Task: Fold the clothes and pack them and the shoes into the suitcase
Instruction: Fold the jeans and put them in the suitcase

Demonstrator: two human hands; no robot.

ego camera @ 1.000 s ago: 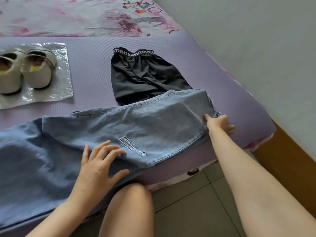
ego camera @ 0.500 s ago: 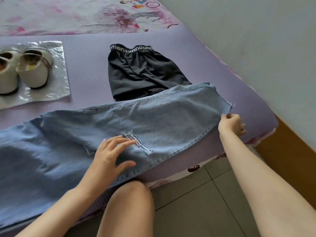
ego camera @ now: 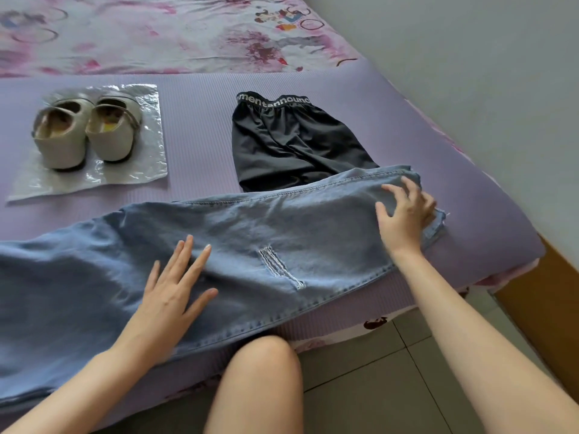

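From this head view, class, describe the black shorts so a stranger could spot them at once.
Start at the purple mat on the bed. Beyond the blue jeans along its near edge, right of the pale shoes, lie the black shorts. They alone are dark, with white lettering on the waistband.

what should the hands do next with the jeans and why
Probably pinch the hem end under the right hand and fold it leftward toward the left hand, which lies flat mid-leg as a crease line. The jeans lie flat at full length on the mat, not yet folded short.

hands (ego camera: 175, 292) flat on jeans (ego camera: 250, 233), shoes (ego camera: 84, 133)
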